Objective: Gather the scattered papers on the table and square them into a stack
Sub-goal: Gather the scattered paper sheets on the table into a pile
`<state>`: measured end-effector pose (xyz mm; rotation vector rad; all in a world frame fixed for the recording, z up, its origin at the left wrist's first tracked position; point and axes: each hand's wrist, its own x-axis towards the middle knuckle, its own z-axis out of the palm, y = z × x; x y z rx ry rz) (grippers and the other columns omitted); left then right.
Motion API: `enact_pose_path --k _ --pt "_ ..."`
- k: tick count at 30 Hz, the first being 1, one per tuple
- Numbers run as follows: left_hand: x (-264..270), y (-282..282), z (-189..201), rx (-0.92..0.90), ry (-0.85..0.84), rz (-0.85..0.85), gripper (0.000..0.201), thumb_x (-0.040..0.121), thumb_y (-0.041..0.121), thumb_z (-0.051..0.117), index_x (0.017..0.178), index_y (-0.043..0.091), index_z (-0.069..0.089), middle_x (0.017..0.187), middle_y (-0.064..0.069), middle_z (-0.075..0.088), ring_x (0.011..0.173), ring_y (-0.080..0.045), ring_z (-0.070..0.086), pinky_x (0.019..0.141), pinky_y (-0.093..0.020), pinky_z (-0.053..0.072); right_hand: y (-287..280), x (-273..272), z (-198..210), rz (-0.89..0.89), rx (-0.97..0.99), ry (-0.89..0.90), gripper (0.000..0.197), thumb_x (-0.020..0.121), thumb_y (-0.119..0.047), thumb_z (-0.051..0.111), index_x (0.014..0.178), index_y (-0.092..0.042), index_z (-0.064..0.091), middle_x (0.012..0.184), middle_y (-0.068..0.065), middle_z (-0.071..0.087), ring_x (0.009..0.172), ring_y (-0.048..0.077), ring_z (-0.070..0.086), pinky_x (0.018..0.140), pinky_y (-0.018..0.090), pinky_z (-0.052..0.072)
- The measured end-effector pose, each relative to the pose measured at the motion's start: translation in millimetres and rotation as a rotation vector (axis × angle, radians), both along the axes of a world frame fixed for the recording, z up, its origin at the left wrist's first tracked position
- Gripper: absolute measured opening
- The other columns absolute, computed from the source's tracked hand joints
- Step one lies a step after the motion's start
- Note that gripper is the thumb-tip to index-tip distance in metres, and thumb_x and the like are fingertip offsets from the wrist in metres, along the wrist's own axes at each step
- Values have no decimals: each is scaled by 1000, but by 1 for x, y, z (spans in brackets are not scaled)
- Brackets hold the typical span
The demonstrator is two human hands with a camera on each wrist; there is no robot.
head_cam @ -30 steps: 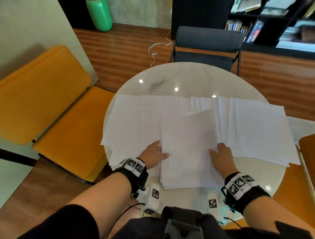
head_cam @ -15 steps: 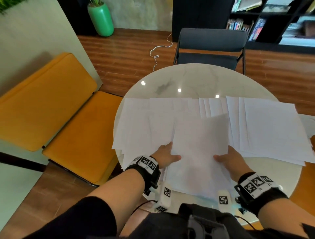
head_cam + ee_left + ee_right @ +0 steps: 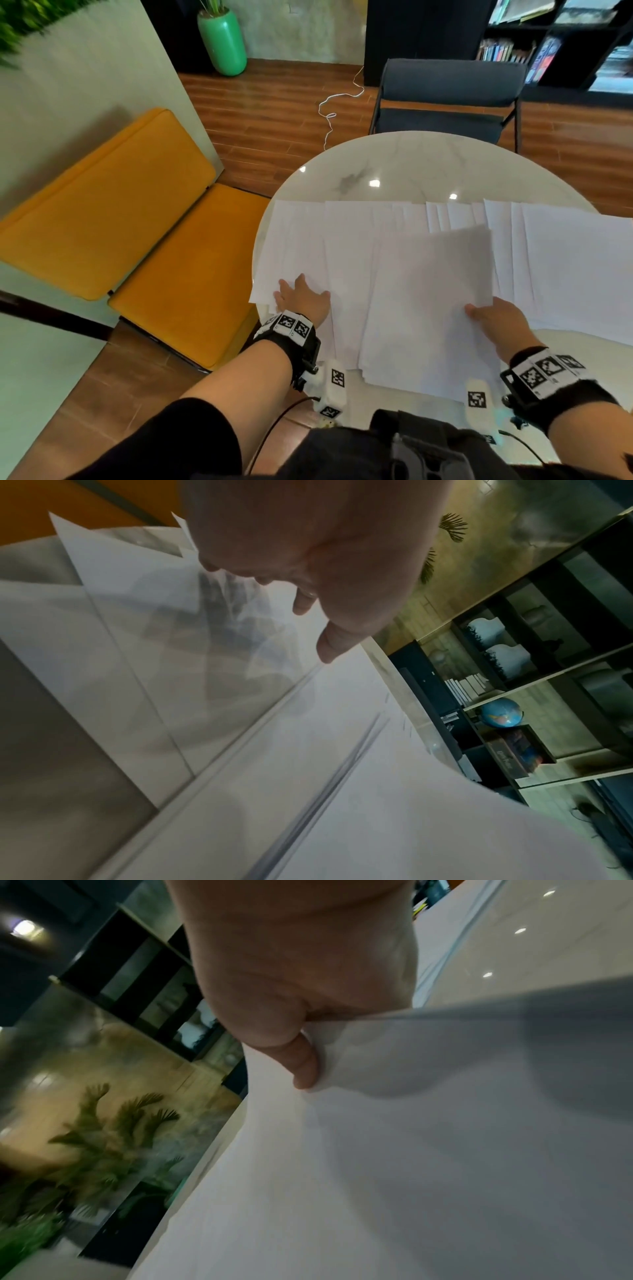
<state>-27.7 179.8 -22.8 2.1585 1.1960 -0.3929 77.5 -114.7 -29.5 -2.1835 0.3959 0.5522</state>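
White sheets lie spread in an overlapping row [image 3: 387, 219] across the round marble table [image 3: 411, 161]. A gathered bundle of sheets [image 3: 424, 308] is lifted at an angle above the table's near side. My right hand [image 3: 493, 318] pinches the bundle's right edge, thumb on top; the right wrist view shows the thumb [image 3: 301, 1064] pressed on the paper [image 3: 428, 1150]. My left hand [image 3: 301, 294] lies flat, fingers spread, on the leftmost sheets [image 3: 294, 240] near the table's left edge. In the left wrist view the left hand [image 3: 308, 574] hovers low over overlapping sheets [image 3: 205, 696].
A yellow cushioned bench [image 3: 120, 222] stands left of the table, close to its edge. A dark chair [image 3: 448, 99] faces the far side. More sheets [image 3: 575, 263] fan out to the right. A green vase [image 3: 222, 41] and a bookshelf [image 3: 548, 41] stand at the back.
My left hand let go of the bundle and moved left onto the leftmost sheets. My right hand now holds the bundle alone, lifted and tilted. The view swung left.
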Motion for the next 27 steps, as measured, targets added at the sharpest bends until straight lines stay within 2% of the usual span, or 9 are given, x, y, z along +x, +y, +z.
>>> enact_pose_path --k 5,9,13,16,19,22,24,25,27 --pt "-9 8 -5 -15 38 -52 71 87 46 51 149 26 22 161 -10 5 147 -35 10 117 -51 20 32 -12 1 116 -49 18 35 90 -18 59 118 3 59 111 24 63 101 39 60 88 42 48" --pt "-13 12 -2 -10 4 -76 65 88 44 51 146 27 28 160 -8 13 143 -34 21 115 -50 25 52 -19 4 154 -90 14 35 87 -21 60 115 0 61 109 22 64 99 40 60 94 49 48" --pt "-14 20 2 -54 -44 -36 66 88 42 53 146 24 28 154 -10 27 138 -34 30 112 -46 30 63 -25 8 121 -24 3 32 90 -13 59 116 4 58 103 16 62 94 34 59 90 40 50" --pt "-18 27 3 -70 -52 -88 67 89 42 52 147 21 28 154 -11 27 139 -33 30 113 -44 28 68 -31 8 119 19 9 34 89 -13 61 121 -1 56 105 14 62 93 30 57 87 38 49" --pt "-22 30 4 -86 -52 -147 68 88 44 52 148 22 27 155 -10 27 140 -33 28 113 -44 27 73 -38 5 130 23 4 26 86 -10 64 110 -6 55 105 15 63 90 30 57 83 38 49" --pt "-24 31 6 -118 -73 -134 68 89 42 53 149 23 25 153 -12 28 139 -35 29 112 -45 29 79 -43 7 58 48 -96 47 84 -7 66 125 -7 45 109 15 60 88 27 55 79 35 46" --pt "-24 35 7 -143 -91 -101 68 90 41 54 149 23 24 152 -13 29 138 -35 32 113 -44 31 81 -40 9 2 97 -98 69 82 -7 69 141 -11 33 111 13 57 94 28 55 85 36 46" --pt "-24 37 7 -158 -99 -91 69 90 40 54 149 22 23 152 -13 29 137 -35 33 112 -44 33 83 -38 8 2 99 -66 73 81 -7 71 143 -10 32 113 13 57 99 30 57 90 39 48" --pt "-26 42 6 -192 -106 -88 70 90 39 54 149 21 22 153 -12 27 137 -33 34 112 -43 34 88 -32 5 71 30 -1 59 81 -8 71 134 -1 46 120 19 61 105 35 60 94 44 50"
